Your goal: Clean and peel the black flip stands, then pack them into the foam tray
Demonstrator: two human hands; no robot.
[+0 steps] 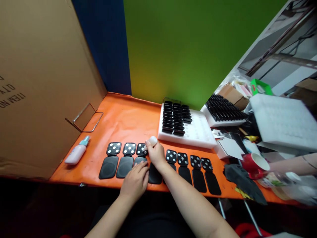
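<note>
A row of black hinged cases lies unfolded on an orange table cover (123, 115). Each visible upper half carries white dots, while the lower halves are plain black. My left hand (135, 181) rests flat on the lower half of the third case (140, 160) from the left, covering much of it. In my right hand (156, 153) is a small white squeeze bottle (153, 141), gripped with its narrow tip pointing down at that case's dotted half (141, 149). My right hand and forearm hide parts of the cases just to the right.
A white foam tray (198, 132) holds rows of black pieces behind the cases. A pink bottle (77, 153) lies at left near a bent wire stand (86, 119). A red mug (255, 165), dark glove (244, 183) and more foam (284, 122) crowd the right. Cardboard (44, 92) walls the left side.
</note>
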